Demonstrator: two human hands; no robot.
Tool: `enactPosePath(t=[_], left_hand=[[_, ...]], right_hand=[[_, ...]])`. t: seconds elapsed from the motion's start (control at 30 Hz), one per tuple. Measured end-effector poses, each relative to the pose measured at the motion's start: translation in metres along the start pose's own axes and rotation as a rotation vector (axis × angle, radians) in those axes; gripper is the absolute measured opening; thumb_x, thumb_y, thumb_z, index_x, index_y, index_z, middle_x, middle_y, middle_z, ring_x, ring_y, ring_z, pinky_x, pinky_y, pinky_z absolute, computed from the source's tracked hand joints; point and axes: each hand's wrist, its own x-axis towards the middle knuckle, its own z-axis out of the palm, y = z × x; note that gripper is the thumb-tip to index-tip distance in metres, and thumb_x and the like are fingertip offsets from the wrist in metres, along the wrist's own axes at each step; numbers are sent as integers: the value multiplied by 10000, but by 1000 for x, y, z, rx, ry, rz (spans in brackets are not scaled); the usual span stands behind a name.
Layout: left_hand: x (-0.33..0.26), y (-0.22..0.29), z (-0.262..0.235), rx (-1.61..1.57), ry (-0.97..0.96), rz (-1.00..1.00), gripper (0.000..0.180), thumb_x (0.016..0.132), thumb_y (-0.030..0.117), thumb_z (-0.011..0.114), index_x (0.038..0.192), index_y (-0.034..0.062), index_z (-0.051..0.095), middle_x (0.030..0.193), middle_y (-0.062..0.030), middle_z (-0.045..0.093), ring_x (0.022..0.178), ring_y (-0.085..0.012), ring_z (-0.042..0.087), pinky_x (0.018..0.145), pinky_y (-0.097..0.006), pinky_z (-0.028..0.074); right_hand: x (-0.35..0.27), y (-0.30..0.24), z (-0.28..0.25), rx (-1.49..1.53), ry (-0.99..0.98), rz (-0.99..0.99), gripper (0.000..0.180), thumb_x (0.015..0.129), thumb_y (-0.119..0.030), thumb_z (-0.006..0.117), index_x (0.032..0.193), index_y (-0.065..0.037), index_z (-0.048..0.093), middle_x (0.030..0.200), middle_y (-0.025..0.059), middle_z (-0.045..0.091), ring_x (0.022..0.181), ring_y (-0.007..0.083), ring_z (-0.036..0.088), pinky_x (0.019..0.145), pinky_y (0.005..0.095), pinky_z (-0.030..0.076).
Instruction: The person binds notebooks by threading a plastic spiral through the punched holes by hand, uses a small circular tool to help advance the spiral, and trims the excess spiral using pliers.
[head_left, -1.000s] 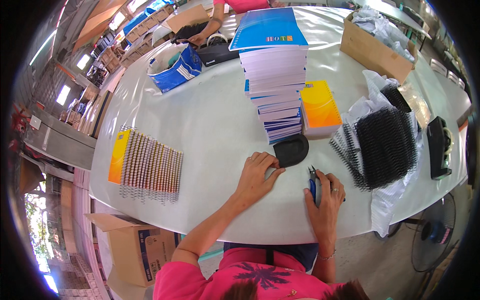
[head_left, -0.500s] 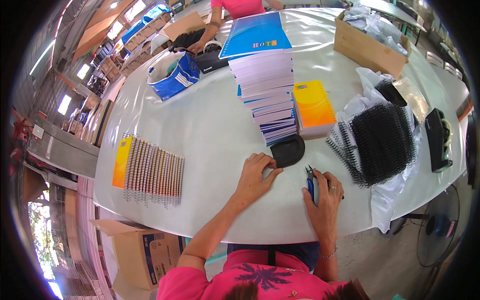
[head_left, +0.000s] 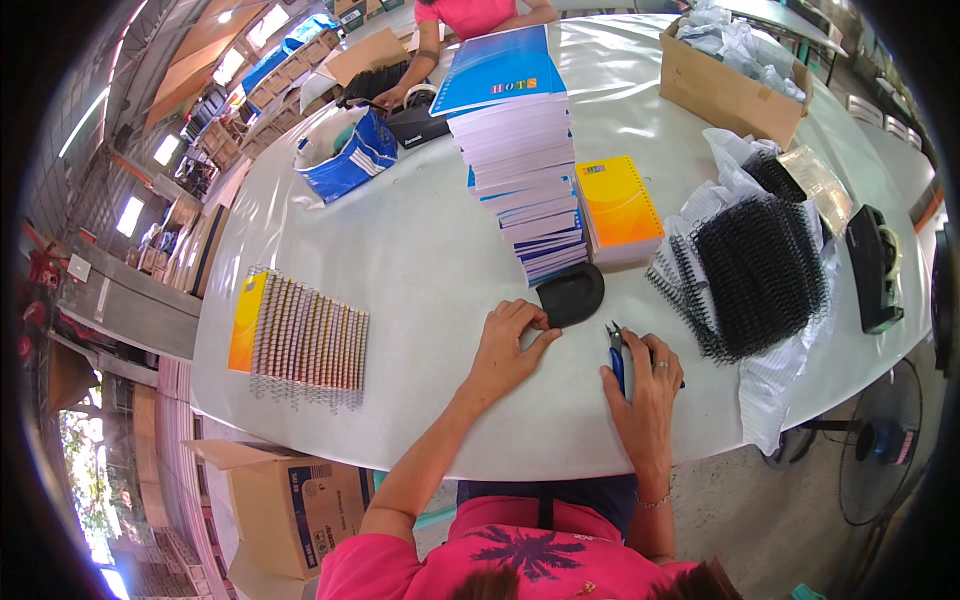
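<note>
My left hand [head_left: 508, 348] rests on the table, fingers bent and thumb apart from them, with nothing visible in its grasp. Its fingertips meet the near left edge of a black, rounded pad-like piece [head_left: 572, 296]. To the right, my right hand [head_left: 648, 392] lies on the table around blue-handled cutting pliers [head_left: 616, 362], whose jaws point away from me. Just beyond the black piece rises a tall, uneven stack of blue-covered books [head_left: 515, 150]. Beside it sits a lower pile of yellow-orange notebooks [head_left: 620, 205].
Black spiral coils [head_left: 765, 280] lie on white wrapping at the right, near a tape dispenser [head_left: 874, 270]. Coil-bound notebooks [head_left: 310, 335] stand at left. Farther back are a blue bag [head_left: 345, 160], a carton [head_left: 735, 90] and a co-worker's hand [head_left: 392, 95] at another dispenser.
The view has shifted slightly. Both my hands keep nearly the same places, the right one still around the pliers. Across the table, the co-worker's other arm has come in over the edge.
</note>
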Motion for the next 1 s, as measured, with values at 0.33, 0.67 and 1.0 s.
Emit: enactPosePath(t=[0.33, 0.67, 1.0], left_hand=[[-2, -1, 1, 30, -7, 16, 216, 825, 165, 768, 931, 49, 621, 875, -75, 628, 896, -273, 565, 836, -378, 425], [-1, -4, 1, 14, -10, 11, 220, 821, 164, 774, 935, 51, 624, 885, -68, 631, 908, -264, 566, 834, -372, 427], [-1, -2, 1, 17, -10, 15, 222, 810, 152, 778, 920, 40, 622, 876, -78, 635, 897, -275, 566, 815, -374, 439]], right_hand=[[-1, 0, 0, -9, -8, -3, 538, 823, -134, 745, 1321, -49, 560, 1224, 165, 517, 1188, 339, 465, 1041, 466, 333], [0, -2, 0, -11, -27, 8, 533, 834, -138, 738, 1327, -48, 555, 1237, 173, 513, 1194, 345, 460, 1049, 475, 330], [-1, 0, -1, 0, -30, 17, 530, 844, -144, 732, 1333, -51, 551, 1245, 181, 510, 1208, 351, 452, 1054, 477, 324]])
